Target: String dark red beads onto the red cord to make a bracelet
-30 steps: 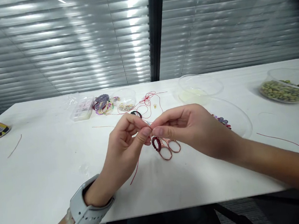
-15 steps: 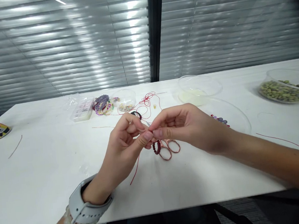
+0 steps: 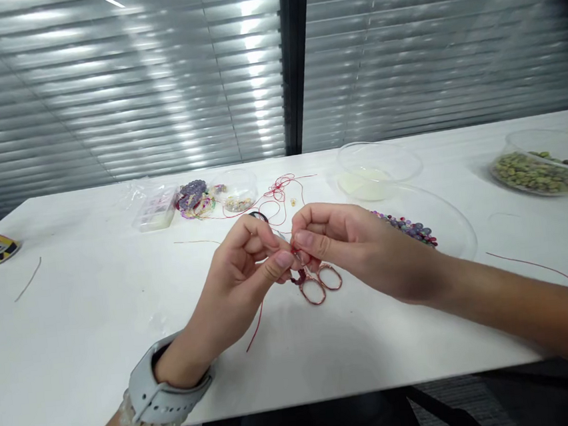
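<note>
My left hand [image 3: 249,270] is closed in a pinch over the middle of the table, with red cord [image 3: 255,327] trailing below it. Close beside it, my right hand [image 3: 347,240] also pinches the thin red cord between thumb and forefinger. A small loop of dark red beads [image 3: 299,278] hangs under the fingertips, partly hidden by them. Behind and below the hands lies a pair of scissors [image 3: 313,291] with rose-gold handles; the fingers cover most of its blades. The exact spot where the cord is gripped is too small to make out.
A clear tray [image 3: 459,229] with purple and red beads lies behind my right wrist. Farther back are tangled red cord [image 3: 281,188], a bowl of small beads [image 3: 234,187], beaded strands [image 3: 195,198], a plastic box [image 3: 156,212] and a tub of green pieces [image 3: 536,172].
My right fingertips have moved slightly right, away from the left ones. The bead loop has shifted up and is more covered by the fingers. The left hand has barely moved.
</note>
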`<act>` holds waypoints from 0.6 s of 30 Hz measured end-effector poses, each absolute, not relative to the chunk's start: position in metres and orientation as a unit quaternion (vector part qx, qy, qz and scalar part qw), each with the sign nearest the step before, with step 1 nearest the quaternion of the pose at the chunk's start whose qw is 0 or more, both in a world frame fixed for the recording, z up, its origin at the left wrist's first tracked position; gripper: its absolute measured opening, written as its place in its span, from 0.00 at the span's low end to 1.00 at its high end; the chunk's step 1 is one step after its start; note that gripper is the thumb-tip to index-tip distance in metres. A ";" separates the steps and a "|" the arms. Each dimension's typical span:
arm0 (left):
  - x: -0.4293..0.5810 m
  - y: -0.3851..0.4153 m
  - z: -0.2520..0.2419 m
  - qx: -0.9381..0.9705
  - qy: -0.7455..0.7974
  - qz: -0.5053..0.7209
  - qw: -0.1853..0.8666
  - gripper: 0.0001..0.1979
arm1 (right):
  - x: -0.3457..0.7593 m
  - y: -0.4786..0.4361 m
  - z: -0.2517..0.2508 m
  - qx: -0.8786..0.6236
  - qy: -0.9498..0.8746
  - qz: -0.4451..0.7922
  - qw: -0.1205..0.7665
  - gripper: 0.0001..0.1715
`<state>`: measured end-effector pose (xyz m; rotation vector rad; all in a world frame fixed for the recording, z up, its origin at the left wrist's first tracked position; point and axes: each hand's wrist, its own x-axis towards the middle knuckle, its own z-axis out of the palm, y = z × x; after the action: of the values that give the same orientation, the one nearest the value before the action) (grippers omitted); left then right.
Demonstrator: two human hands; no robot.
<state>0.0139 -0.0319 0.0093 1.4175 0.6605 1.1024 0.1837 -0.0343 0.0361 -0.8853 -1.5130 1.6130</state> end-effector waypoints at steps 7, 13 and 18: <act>0.014 -0.029 0.007 0.586 0.275 0.467 0.603 0.06 | 0.180 -0.036 0.029 -0.352 -0.597 0.587 0.419 0.03; 0.012 -0.029 0.008 0.573 0.295 0.467 0.605 0.07 | 0.183 -0.041 0.034 -0.380 -0.666 0.521 0.374 0.05; 0.015 -0.029 0.007 0.598 0.332 0.457 0.569 0.08 | 0.186 -0.047 0.036 -0.426 -0.725 0.406 0.357 0.08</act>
<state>0.0147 -0.0291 0.0067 1.4050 0.7793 1.0732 0.1860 -0.0473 0.0364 -1.0994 -1.8723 1.0485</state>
